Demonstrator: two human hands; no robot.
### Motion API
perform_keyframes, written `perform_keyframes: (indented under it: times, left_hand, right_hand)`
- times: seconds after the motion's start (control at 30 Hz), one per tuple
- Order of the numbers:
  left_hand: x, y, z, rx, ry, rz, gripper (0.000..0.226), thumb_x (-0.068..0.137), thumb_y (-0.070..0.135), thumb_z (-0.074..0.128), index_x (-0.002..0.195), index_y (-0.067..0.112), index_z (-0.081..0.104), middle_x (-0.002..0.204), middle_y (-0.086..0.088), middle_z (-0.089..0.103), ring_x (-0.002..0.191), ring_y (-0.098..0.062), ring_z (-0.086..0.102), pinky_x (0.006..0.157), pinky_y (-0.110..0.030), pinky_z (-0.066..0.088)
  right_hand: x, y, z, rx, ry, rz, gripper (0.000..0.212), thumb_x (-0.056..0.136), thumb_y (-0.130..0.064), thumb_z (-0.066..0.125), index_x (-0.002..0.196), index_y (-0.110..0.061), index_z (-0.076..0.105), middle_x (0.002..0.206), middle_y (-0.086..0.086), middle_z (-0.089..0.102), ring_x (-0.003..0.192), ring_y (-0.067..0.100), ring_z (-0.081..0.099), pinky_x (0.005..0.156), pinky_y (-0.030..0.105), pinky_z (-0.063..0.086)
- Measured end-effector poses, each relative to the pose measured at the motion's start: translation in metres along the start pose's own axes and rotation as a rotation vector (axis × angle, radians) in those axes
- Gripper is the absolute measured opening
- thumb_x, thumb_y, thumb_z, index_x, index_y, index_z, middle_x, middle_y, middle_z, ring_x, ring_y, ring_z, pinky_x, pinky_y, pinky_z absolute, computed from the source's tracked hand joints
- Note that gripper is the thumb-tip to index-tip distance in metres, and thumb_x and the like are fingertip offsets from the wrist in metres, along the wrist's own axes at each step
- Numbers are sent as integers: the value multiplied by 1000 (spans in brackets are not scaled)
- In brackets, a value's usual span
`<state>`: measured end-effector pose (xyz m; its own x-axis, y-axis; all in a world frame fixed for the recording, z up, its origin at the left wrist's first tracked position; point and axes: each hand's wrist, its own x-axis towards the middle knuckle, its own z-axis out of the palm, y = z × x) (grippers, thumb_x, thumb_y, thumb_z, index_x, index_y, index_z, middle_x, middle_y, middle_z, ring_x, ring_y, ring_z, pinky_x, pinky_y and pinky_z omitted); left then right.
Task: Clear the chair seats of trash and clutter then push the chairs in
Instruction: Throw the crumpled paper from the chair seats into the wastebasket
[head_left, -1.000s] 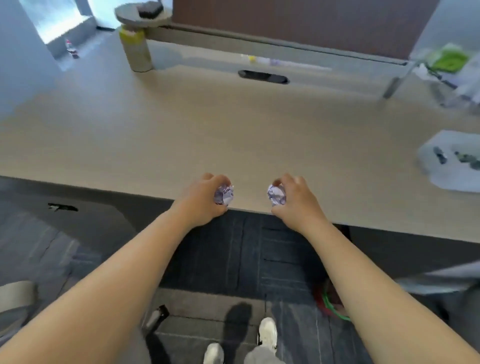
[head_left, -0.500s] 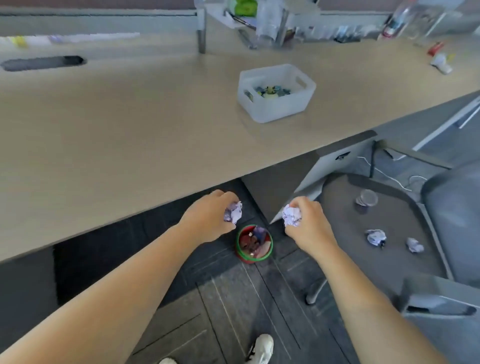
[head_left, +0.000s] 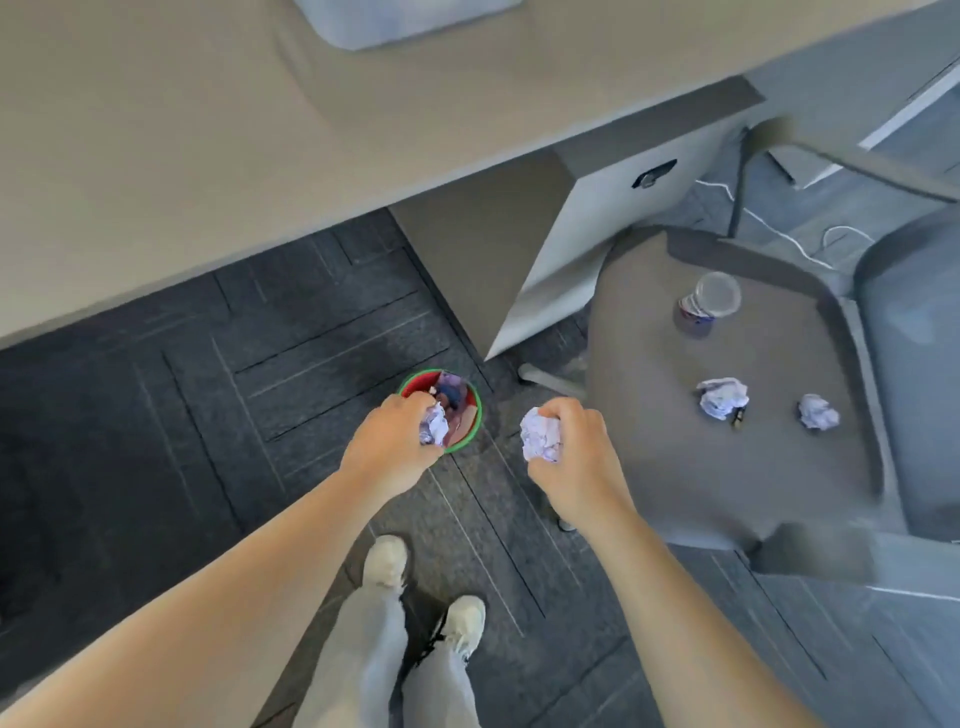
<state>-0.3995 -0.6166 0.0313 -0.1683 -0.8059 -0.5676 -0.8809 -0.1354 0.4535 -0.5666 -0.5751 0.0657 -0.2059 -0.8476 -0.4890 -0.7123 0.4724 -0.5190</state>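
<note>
My left hand (head_left: 389, 447) is closed around a crumpled paper ball (head_left: 435, 425) right above a small red bin with a green rim (head_left: 470, 415) on the floor. My right hand (head_left: 576, 462) grips a second paper ball (head_left: 540, 434), just right of the bin. The grey chair seat (head_left: 675, 457) at the right carries two more paper balls (head_left: 723, 397) (head_left: 817, 411), a small dark item beside the nearer ball, and a clear plastic cup (head_left: 709, 301) standing near its back.
The light wooden desk (head_left: 208, 156) spans the top with a white tub (head_left: 395, 21) on it. A grey drawer cabinet (head_left: 587, 228) stands under the desk beside the chair. White cables (head_left: 779, 234) trail on the dark carpet. My feet are below.
My view swung right and down from the desk top to the floor. Both hands, each still holding a paper ball, came down from the desk edge to the red bin.
</note>
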Motion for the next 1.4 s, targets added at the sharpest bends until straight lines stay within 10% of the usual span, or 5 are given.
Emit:
perform_keyframes:
  times: [0.37,0.73,1.4]
  left_hand:
    - [116,-23,47,-27,-77,-94,73,87,22,60,146,13,18,153,-18,15,137,-35,28,107,-41,34]
    - [110,-39,12,167,-120,-54,43,92,21,50,133,10,42,139,-14,43,124,-31,46,99,-40,42]
    - [139,272,74,395,-299,463,47,90,23,53,134,13,40,139,-11,44,124,-31,45,100,-42,44]
  right_hand:
    - [73,32,56,82,-92,135,46,87,-4,53,129,-20,42,129,9,38,89,16,41,81,25,39]
    - [109,11,78,-5,-150,153,45,91,-11,51,135,-7,41,139,16,39,126,33,43,104,39,39]
    - [92,169,-188,7,303,573,27,88,-12,52,113,-2,56,126,20,51,110,37,51,86,39,45]
